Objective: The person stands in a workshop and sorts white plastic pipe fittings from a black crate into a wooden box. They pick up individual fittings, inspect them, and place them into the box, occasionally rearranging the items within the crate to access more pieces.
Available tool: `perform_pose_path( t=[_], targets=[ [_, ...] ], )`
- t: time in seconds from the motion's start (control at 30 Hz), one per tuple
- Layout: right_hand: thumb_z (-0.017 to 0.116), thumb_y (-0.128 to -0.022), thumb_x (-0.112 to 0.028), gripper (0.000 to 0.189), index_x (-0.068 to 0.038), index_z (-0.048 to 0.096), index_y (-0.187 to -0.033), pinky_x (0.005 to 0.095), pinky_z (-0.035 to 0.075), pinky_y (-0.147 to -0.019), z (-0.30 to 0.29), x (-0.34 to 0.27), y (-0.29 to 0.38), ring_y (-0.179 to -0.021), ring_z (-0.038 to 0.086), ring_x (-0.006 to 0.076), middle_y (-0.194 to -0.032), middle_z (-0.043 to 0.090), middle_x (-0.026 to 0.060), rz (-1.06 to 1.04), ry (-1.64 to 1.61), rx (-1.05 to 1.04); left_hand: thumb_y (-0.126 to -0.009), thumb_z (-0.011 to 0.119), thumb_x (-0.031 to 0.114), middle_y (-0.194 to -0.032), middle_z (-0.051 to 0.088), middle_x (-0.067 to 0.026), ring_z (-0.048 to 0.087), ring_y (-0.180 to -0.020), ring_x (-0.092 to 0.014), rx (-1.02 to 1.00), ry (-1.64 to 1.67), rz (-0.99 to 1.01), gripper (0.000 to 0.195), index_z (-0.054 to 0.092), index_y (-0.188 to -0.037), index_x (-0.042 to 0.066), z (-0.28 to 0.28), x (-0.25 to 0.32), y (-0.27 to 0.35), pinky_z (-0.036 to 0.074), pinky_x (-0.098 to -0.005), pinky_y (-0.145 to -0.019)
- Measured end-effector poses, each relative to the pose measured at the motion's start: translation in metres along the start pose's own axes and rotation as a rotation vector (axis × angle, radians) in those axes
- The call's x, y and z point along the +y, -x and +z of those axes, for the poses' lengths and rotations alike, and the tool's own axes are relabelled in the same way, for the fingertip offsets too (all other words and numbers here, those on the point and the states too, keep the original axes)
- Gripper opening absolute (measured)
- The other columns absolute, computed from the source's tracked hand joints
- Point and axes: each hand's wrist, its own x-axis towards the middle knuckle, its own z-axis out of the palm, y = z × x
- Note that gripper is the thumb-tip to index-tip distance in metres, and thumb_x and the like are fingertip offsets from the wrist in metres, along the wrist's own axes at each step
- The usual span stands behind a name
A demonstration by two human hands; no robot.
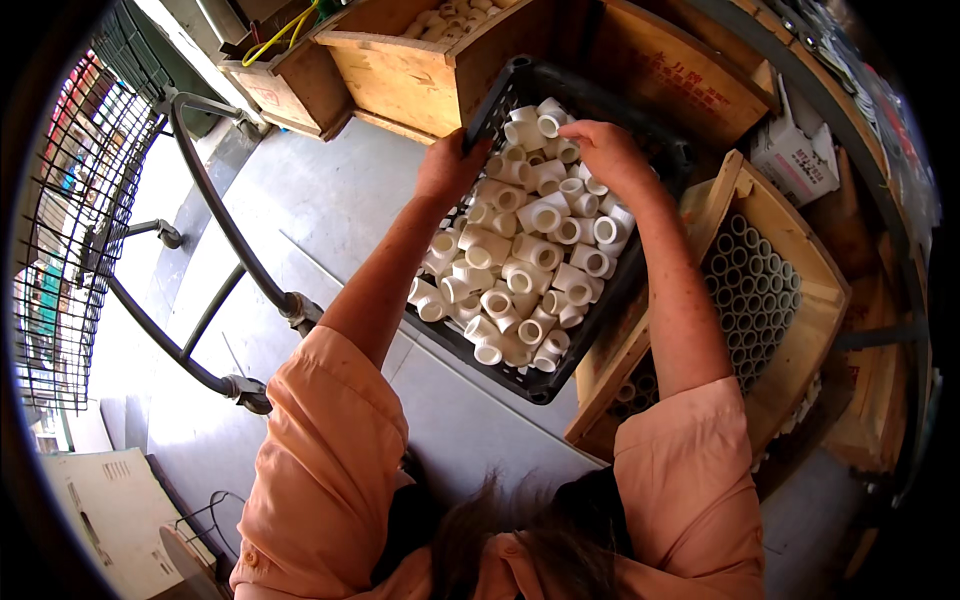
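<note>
A black plastic crate [529, 386] filled with white plastic pipe tees [536, 251] stands in front of me, tilted in the view. My left hand [452, 166] grips the crate's left rim near its far corner, its fingers partly hidden. Over the far right part of the heap is my right hand [609, 154], bent down among the tees. One fingertip meets a white tee [550, 124] near the far end; whether the fingers close around a fitting is hidden by the hand.
Beyond the crate, a wooden bin [397, 79] holds more white fittings. At right, a wooden box [814, 300] contains stacked pipe pieces [750, 289], near a torn white carton [799, 161]. On the left are a wheeled metal frame [214, 206] and wire mesh basket [71, 202].
</note>
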Motion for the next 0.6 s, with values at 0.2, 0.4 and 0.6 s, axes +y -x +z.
perform_pose_path(
  t=[0.2, 0.4, 0.6],
  targets=[
    [0.056, -0.089, -0.008, 0.025, -0.003, 0.071, -0.109, 0.0342, 0.052, -0.088, -0.016, -0.013, 0.001, -0.100, 0.069, 0.0257, -0.105, 0.072, 0.0146, 0.035, 0.097, -0.087, -0.090, 0.062, 0.043, -0.086, 0.068, -0.0222, 0.065, -0.085, -0.041, 0.006, 0.003, 0.005, 0.042, 0.065, -0.098, 0.001, -0.001, -0.002, 0.000, 0.050, -0.0477, -0.073],
    [0.060, -0.085, -0.014, 0.023, -0.008, 0.072, -0.104, 0.0366, 0.052, -0.089, -0.048, -0.021, 0.006, -0.101, 0.067, 0.0277, -0.106, 0.071, 0.0116, 0.132, 0.294, -0.160, -0.090, 0.061, 0.042, -0.087, 0.068, -0.0226, 0.065, -0.085, -0.041, 0.010, -0.035, 0.006, 0.042, 0.065, -0.099, 0.001, 0.001, 0.002, 0.001, 0.050, -0.0475, -0.074],
    [0.071, -0.078, -0.017, 0.019, -0.011, 0.070, -0.096, 0.0368, 0.053, -0.086, -0.041, -0.029, 0.023, -0.101, 0.066, 0.0261, -0.103, 0.069, 0.0070, 0.155, 0.559, -0.213, -0.090, 0.060, 0.044, -0.088, 0.069, -0.0219, 0.066, -0.087, -0.040, -0.010, 0.007, -0.009, 0.044, 0.065, -0.099, 0.001, -0.001, -0.001, 0.000, 0.050, -0.0476, -0.075]
  ],
)
